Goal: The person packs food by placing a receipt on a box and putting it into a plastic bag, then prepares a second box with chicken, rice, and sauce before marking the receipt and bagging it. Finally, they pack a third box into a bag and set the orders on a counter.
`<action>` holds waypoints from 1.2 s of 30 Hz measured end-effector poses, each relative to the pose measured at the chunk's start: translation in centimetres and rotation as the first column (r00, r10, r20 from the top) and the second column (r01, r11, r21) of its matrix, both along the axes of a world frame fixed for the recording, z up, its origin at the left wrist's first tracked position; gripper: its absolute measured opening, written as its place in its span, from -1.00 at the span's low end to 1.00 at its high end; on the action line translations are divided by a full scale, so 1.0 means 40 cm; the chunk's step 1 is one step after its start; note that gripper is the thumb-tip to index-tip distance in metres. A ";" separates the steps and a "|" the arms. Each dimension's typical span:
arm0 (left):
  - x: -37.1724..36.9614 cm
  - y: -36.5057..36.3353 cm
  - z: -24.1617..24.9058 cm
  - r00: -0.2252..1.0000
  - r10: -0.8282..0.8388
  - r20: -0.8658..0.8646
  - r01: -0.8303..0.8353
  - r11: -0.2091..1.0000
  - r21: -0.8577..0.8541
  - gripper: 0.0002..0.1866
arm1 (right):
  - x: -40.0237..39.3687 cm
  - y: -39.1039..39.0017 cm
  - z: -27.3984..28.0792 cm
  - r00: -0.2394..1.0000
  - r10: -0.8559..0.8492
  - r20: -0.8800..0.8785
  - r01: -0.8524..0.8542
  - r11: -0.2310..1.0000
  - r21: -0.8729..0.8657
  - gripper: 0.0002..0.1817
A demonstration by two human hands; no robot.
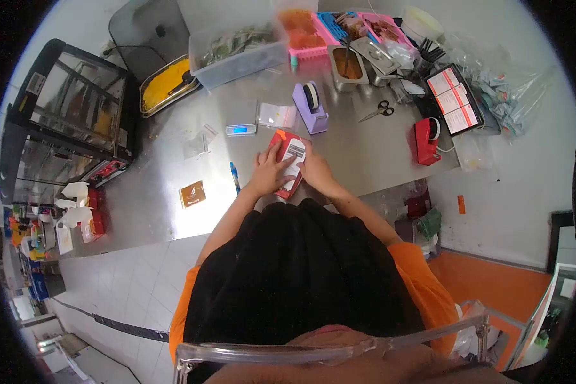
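A red flat package (pixel 280 136) lies at the near edge of the steel table, with a white barcode label (pixel 295 151) on its upper face. My left hand (pixel 270 173) rests across the package from the left, its fingers spread flat over the label. Along the right edge of the package, my right hand (pixel 317 171) grips it, partly covering that side. Just left of my left hand is a blue pen (pixel 234 176). Beyond the package stand a purple tape dispenser (pixel 313 115) and a small digital scale (pixel 241 130) with a lit display.
A small brown sachet (pixel 192 194) lies left on the steel table (pixel 153 173). Scissors (pixel 377 111) and a red tape dispenser (pixel 424 144) are to the right. At the back are a clear bin (pixel 237 75), a yellow-filled tray (pixel 166 86) and metal food pans (pixel 349 80). A glass display warmer (pixel 70 109) stands left.
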State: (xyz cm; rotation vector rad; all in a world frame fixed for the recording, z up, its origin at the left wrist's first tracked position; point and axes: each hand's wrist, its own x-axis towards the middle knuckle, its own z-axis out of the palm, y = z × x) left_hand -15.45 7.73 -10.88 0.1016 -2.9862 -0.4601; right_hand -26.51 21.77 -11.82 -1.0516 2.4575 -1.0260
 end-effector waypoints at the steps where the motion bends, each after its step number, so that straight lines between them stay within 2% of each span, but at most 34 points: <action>1: -0.002 0.000 0.003 0.999 0.012 0.031 -0.011 1.000 -0.011 -0.38 | -0.002 0.001 -0.001 1.000 -0.008 0.007 0.008 1.000 -0.010 -0.25; 3: -0.002 -0.004 0.012 0.995 0.039 0.092 -0.036 0.999 -0.036 -0.37 | -0.003 0.004 0.004 1.000 -0.021 0.021 0.022 0.999 -0.032 -0.22; 6: -0.004 -0.027 -0.034 0.999 -0.011 0.052 0.005 0.993 0.115 -0.36 | -0.012 0.036 0.025 0.924 0.011 0.382 0.039 0.992 -0.124 -0.25; 9: -0.004 -0.030 -0.040 0.999 -0.021 0.040 0.018 0.997 0.075 -0.35 | -0.017 0.051 -0.142 0.830 0.166 0.532 0.133 0.868 -0.479 -0.21; 12: -0.005 -0.026 -0.032 0.997 -0.005 0.078 0.000 0.997 0.072 -0.43 | -0.007 0.049 -0.159 0.871 0.163 0.464 0.108 0.857 -0.504 -0.19; 15: -0.007 -0.031 -0.059 1.000 -0.008 0.012 0.008 0.999 0.045 -0.53 | 0.016 0.061 -0.119 0.901 -0.028 0.434 0.168 0.943 -0.288 -0.20; 16: -0.008 -0.034 -0.058 1.000 -0.007 0.014 0.006 0.999 0.049 -0.54 | 0.022 0.063 -0.126 0.932 -0.061 0.356 0.170 0.944 -0.282 -0.22; 18: -0.003 -0.030 -0.053 1.000 -0.003 0.010 0.002 0.998 0.061 -0.57 | 0.026 0.060 -0.116 0.974 -0.126 0.186 0.174 0.947 -0.271 -0.26; 19: -0.003 -0.027 -0.049 1.000 0.002 0.007 -0.002 0.999 0.054 -0.57 | 0.017 0.055 -0.092 0.969 -0.212 -0.127 0.166 0.938 -0.305 -0.27; 20: 0.000 -0.024 -0.046 1.000 0.005 0.008 -0.005 0.999 0.047 -0.57 | 0.008 0.049 -0.068 0.860 -0.291 -0.419 0.150 0.929 -0.337 -0.28; 21: 0.002 -0.026 -0.044 1.000 0.005 0.011 -0.006 0.999 0.038 -0.57 | -0.002 0.033 -0.056 0.831 -0.274 -0.484 0.099 0.929 -0.356 -0.31; 22: 0.000 -0.030 -0.061 0.998 -0.008 -0.056 0.012 0.997 0.070 -0.57 | -0.013 0.017 -0.045 0.795 -0.259 -0.548 0.048 0.928 -0.370 -0.33; 24: 0.000 -0.033 -0.066 1.000 -0.002 -0.018 0.003 0.998 0.057 -0.57 | -0.053 -0.027 -0.062 0.960 -0.021 -0.280 -0.101 0.905 -0.413 -0.40; 25: -0.002 -0.032 -0.067 1.000 -0.003 0.003 0.002 0.999 0.051 -0.57 | -0.072 -0.058 -0.054 0.984 0.060 -0.167 -0.102 0.962 -0.253 -0.38; 27: -0.002 -0.036 -0.075 1.000 -0.012 0.006 0.012 0.999 0.036 -0.57 | -0.091 -0.137 -0.039 0.984 0.149 0.100 -0.156 0.985 0.069 -0.35; 31: -0.001 -0.037 -0.080 0.998 -0.055 -0.018 0.054 0.998 -0.029 -0.54 | -0.100 -0.186 -0.042 1.000 0.024 -0.017 -0.020 0.979 0.202 -0.26; 33: -0.006 -0.048 -0.103 0.993 -0.102 -0.051 0.098 0.993 -0.070 -0.48 | -0.102 -0.165 -0.021 0.999 -0.047 -0.010 0.047 0.952 0.302 -0.18; 34: -0.007 -0.053 -0.117 0.989 -0.127 -0.069 0.121 0.989 -0.086 -0.45 | -0.092 -0.143 0.007 0.991 -0.121 -0.054 0.131 0.947 0.292 -0.08; 36: 0.019 -0.043 -0.066 0.976 -0.218 -0.013 0.218 0.973 0.071 -0.34 | -0.105 -0.091 -0.004 0.982 -0.178 -0.056 0.187 0.947 0.263 -0.09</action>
